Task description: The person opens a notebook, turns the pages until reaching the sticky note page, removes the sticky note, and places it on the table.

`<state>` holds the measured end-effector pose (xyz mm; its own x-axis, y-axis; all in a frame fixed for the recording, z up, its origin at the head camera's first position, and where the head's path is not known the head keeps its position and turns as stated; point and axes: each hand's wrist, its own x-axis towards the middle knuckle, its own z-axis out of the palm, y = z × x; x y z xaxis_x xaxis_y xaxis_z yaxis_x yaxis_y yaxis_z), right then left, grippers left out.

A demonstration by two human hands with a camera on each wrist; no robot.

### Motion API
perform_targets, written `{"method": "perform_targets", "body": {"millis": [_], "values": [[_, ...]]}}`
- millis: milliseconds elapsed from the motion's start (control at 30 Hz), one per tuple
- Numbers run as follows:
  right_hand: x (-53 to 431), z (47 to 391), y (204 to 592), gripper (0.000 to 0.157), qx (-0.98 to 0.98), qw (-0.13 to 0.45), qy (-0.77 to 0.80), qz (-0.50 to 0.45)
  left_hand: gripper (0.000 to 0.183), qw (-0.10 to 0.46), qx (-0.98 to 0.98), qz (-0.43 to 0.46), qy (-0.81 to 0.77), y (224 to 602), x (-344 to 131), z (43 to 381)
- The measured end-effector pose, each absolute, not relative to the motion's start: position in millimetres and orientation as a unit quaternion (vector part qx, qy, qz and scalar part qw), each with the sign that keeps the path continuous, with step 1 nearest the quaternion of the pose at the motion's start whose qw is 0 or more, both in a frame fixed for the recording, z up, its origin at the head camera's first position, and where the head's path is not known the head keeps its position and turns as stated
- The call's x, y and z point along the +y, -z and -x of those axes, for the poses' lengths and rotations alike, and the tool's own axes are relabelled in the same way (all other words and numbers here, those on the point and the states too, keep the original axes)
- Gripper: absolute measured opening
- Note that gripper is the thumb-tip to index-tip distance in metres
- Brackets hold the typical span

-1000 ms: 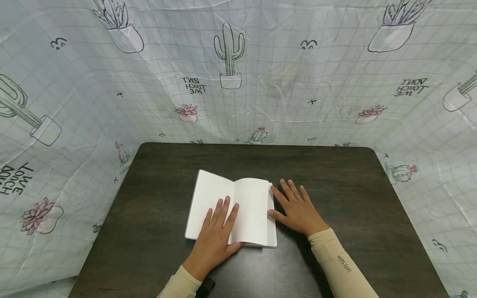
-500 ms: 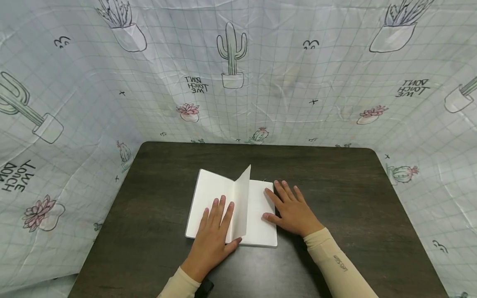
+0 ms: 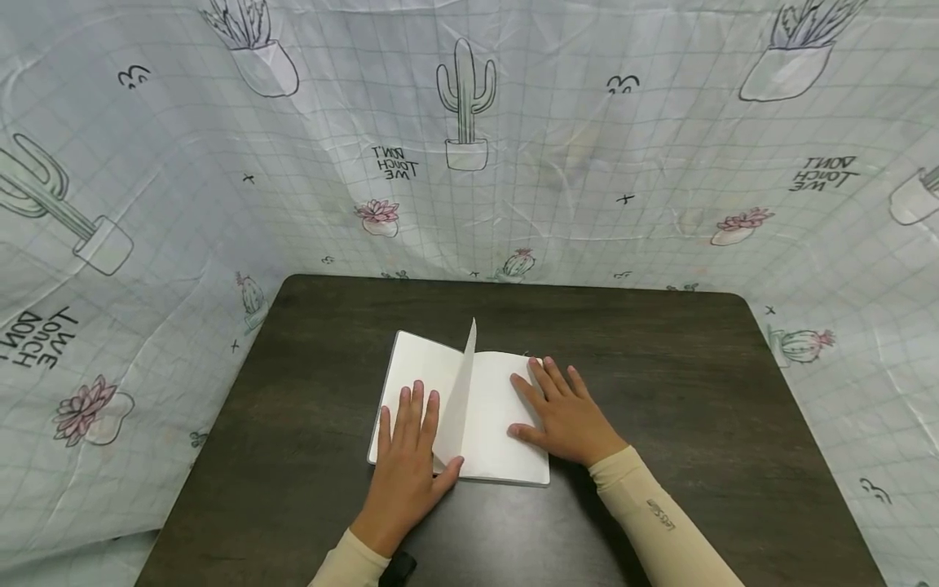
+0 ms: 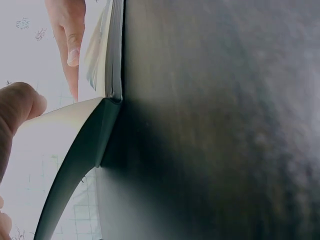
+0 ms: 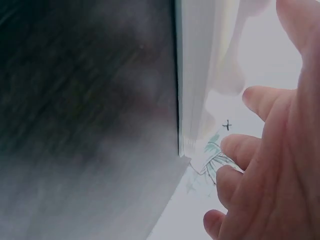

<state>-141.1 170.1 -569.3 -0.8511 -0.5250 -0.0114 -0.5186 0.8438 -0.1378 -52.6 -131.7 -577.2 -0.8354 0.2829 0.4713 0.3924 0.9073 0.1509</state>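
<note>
A notebook (image 3: 495, 408) with blank white pages lies spread on the dark table. One leaf (image 3: 459, 399) stands nearly upright by its middle. My left hand (image 3: 399, 473) rests on the left page with straight fingers, its thumb near the bottom of the standing leaf. In the left wrist view the notebook's left cover (image 4: 67, 172) bends up off the tabletop, and the thumb (image 4: 20, 102) shows beside the page. On the right page's outer edge lies my right hand (image 3: 568, 420), fingers spread. The right wrist view has that hand (image 5: 270, 160) beside the page stack (image 5: 197, 75).
The dark wooden table (image 3: 660, 367) extends around the notebook on all sides. A white curtain (image 3: 550, 163) printed with cacti hangs behind the table and along both sides. A dark strap (image 3: 398, 568) shows at the left wrist.
The leaf has risen from the right page and swung left to nearly upright. My left hand has shifted slightly left, and the right hand has moved left onto the right page.
</note>
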Motion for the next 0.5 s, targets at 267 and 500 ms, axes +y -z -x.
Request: {"method": "perform_targets", "body": {"millis": [267,500], "values": [[167.1,141.2,573.2,0.089,0.958,0.030,0.067,0.277,0.116,0.274,-0.938,0.147,0.152,582.3,-138.6,51.5],[165.8,140.6,576.1,0.090,0.958,0.033,0.070,0.276,0.122,0.272,-0.935,0.111,0.198,590.4,-143.9,48.1]]}}
